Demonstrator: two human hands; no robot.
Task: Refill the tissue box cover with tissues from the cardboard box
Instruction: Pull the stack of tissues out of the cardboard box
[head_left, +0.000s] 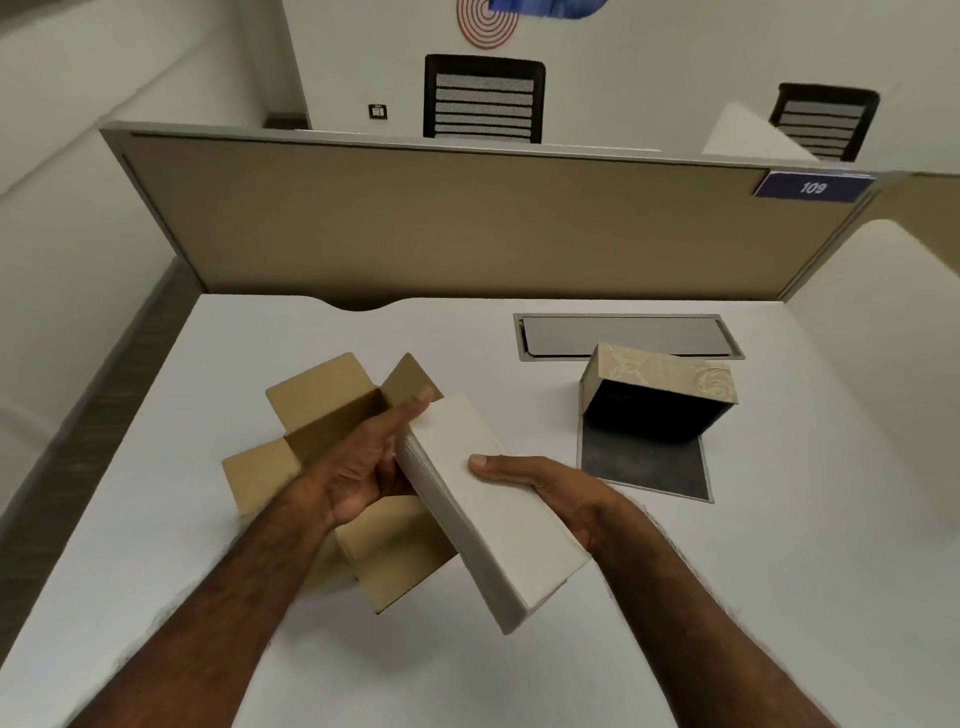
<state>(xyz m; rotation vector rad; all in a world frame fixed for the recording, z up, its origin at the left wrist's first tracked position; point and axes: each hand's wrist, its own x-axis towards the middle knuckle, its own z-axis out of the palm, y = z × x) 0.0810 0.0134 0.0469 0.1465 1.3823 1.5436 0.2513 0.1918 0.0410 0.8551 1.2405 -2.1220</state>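
A thick white stack of tissues (488, 514) is held tilted above the desk between both hands. My left hand (358, 462) presses flat against its left long side, fingers stretched forward. My right hand (540, 480) grips its right side, thumb on top. Under and behind my left hand sits the open cardboard box (322, 410), its flaps spread outward. To the right lies the beige patterned tissue box cover (660, 387) on its side, dark hollow inside facing me, with its dark base flap (644, 465) folded out flat on the desk.
The white desk (208, 571) ends at a tan partition (441, 223) behind. A grey cable hatch (623, 335) is set in the desk behind the cover. Two black chairs stand beyond the partition.
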